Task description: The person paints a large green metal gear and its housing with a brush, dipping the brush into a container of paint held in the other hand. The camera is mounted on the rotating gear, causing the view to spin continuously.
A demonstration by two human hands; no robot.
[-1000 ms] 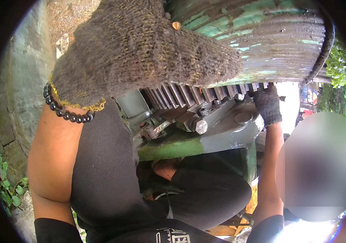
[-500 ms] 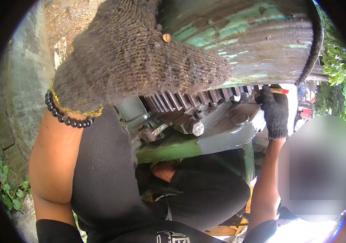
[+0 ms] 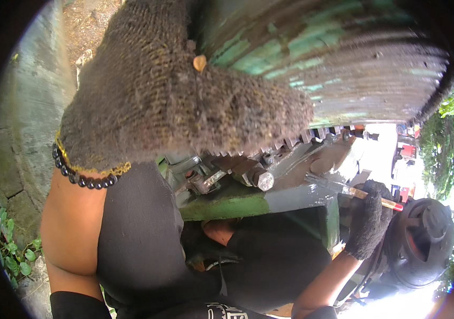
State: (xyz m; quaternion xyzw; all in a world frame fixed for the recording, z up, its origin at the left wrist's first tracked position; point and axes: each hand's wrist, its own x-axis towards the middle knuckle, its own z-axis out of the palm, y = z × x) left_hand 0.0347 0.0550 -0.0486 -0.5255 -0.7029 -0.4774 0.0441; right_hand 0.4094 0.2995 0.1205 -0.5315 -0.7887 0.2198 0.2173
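Observation:
My left hand (image 3: 147, 90), in a brown-grey knitted glove, lies against a large drum (image 3: 301, 64) with peeling green paint. Its thumb stretches right along the drum, spread from the fingers, whose tips are beyond the top of the picture. My right hand (image 3: 367, 220), in a black knitted glove, grips a paintbrush (image 3: 357, 192) by its red-tipped handle. The bristles point left, over the wet-looking grey part of the metal frame (image 3: 296, 199). Under the drum runs a row of gear teeth (image 3: 290, 142), partly hidden by my left thumb. A large bolt (image 3: 264, 181) sticks out below them.
Left of me stands a concrete wall (image 3: 22, 127), with a leafy plant (image 3: 17, 255) at its foot. My bent legs (image 3: 136, 228) are close under the frame. A black rounded object (image 3: 423, 228) stands beyond my right hand. Green foliage (image 3: 442, 149) shows at the far right.
My right hand has come down from the gear teeth with the paintbrush, whose bristles now show over the frame. My left hand stays against the drum, appearing slightly lower in the picture.

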